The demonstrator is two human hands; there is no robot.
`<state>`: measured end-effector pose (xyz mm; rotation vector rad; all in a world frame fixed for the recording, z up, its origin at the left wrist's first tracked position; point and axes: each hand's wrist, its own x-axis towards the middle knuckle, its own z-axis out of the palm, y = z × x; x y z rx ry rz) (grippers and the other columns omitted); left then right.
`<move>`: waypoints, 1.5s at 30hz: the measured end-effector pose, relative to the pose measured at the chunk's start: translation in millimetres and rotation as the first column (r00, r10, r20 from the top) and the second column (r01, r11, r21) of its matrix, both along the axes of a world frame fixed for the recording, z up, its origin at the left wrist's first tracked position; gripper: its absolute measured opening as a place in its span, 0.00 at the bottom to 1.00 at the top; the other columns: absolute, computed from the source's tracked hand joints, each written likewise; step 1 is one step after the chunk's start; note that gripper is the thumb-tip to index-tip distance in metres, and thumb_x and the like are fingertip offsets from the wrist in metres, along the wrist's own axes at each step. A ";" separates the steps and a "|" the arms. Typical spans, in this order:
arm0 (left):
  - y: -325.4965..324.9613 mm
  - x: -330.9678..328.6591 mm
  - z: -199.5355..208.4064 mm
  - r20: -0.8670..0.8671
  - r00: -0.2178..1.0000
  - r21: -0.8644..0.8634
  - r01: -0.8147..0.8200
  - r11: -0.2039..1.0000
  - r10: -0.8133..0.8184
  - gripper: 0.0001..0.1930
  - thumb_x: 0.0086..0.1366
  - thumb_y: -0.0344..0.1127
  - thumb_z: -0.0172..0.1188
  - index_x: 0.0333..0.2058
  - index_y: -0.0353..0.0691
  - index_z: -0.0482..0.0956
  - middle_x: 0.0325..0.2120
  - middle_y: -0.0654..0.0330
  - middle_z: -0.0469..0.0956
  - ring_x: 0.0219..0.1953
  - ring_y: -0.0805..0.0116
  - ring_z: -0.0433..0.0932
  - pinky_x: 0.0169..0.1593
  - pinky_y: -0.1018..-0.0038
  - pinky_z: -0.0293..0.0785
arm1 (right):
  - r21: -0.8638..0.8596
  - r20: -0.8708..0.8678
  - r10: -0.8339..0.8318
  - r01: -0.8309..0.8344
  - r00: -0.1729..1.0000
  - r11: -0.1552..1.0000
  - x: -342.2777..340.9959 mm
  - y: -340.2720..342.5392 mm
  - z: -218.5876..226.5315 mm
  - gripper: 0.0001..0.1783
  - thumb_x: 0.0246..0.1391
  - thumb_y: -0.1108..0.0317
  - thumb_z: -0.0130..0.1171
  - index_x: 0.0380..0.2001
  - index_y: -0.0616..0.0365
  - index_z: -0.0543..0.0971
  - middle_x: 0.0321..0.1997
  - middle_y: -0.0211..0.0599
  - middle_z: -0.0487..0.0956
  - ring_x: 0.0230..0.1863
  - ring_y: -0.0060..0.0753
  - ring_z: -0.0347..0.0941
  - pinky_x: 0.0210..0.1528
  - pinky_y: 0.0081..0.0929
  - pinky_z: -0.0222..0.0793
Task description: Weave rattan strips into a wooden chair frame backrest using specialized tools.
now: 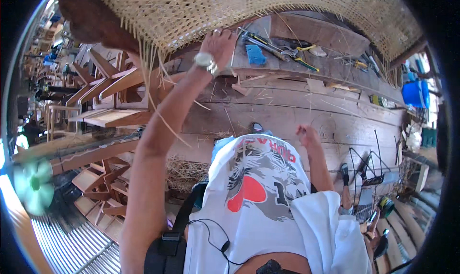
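A woven cane webbing sheet stretches across the top on a dark brown wooden frame, with loose strands hanging from its left edge. My left hand, wearing a wristwatch, reaches up to the near edge of the webbing. Its fingers are bent there and the tips are hidden. A thin pale strip shows beside that hand. Close to my body on the right, my right hand is raised with its fingers curled together. Anything between those fingers is too small to make out.
Pliers, other hand tools and a blue cloth lie on a wooden bench. Wooden chair frames are stacked at left, near a green fan. A blue bucket and another person's leg are at right.
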<state>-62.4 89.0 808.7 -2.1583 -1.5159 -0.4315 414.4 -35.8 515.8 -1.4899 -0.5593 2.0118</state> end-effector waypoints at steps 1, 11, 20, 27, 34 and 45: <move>12.0 -10.3 3.1 -0.134 0.991 -0.154 -0.050 0.987 0.029 0.08 0.62 0.33 0.58 0.31 0.42 0.87 0.31 0.55 0.86 0.42 0.52 0.86 0.46 0.55 0.81 | 0.120 -0.113 -0.004 0.017 0.994 0.993 20.1 -19.4 -4.8 0.17 0.60 0.56 0.65 0.36 0.61 0.82 0.30 0.39 0.78 0.35 0.38 0.74 0.44 0.43 0.73; 0.5 -17.5 16.0 -0.070 0.989 -0.660 0.053 0.749 -0.132 0.07 0.65 0.37 0.60 0.34 0.47 0.86 0.32 0.53 0.87 0.37 0.51 0.87 0.44 0.53 0.81 | -0.105 -0.028 -0.110 0.106 0.994 0.989 37.3 -48.7 21.3 0.23 0.61 0.49 0.68 0.52 0.49 0.77 0.31 0.34 0.80 0.32 0.34 0.78 0.35 0.41 0.78; -115.9 -81.7 5.3 0.129 0.880 -0.496 -0.341 0.798 0.456 0.07 0.66 0.31 0.56 0.39 0.38 0.80 0.32 0.45 0.85 0.42 0.41 0.85 0.44 0.48 0.81 | 0.294 0.605 0.301 -0.558 0.737 0.776 -90.9 93.2 52.2 0.11 0.68 0.59 0.53 0.44 0.53 0.75 0.24 0.34 0.73 0.21 0.39 0.75 0.22 0.38 0.72; -122.3 -159.4 -35.6 0.363 0.758 -0.406 -0.396 0.824 0.543 0.16 0.64 0.43 0.68 0.40 0.36 0.81 0.35 0.48 0.80 0.40 0.47 0.81 0.47 0.55 0.78 | 0.747 0.647 0.021 -0.638 0.763 0.185 -287.2 141.0 195.0 0.12 0.66 0.66 0.57 0.50 0.54 0.79 0.39 0.51 0.82 0.37 0.55 0.81 0.40 0.43 0.75; -117.9 -149.1 5.6 0.441 0.706 -0.270 -0.484 0.832 0.554 0.13 0.68 0.42 0.63 0.37 0.37 0.80 0.28 0.49 0.80 0.36 0.44 0.80 0.42 0.55 0.78 | 0.816 0.576 -0.067 -0.578 0.815 -0.021 -426.3 122.4 301.7 0.07 0.66 0.66 0.58 0.42 0.57 0.80 0.34 0.50 0.84 0.36 0.55 0.83 0.38 0.44 0.76; -109.0 -128.1 23.8 0.461 0.727 0.001 -0.574 0.819 0.509 0.07 0.63 0.38 0.64 0.35 0.44 0.87 0.37 0.53 0.84 0.39 0.48 0.84 0.42 0.54 0.80 | 0.580 0.785 -0.229 -0.813 0.575 -0.054 -449.4 125.6 343.3 0.08 0.53 0.68 0.62 0.34 0.60 0.85 0.29 0.52 0.85 0.36 0.55 0.86 0.38 0.50 0.83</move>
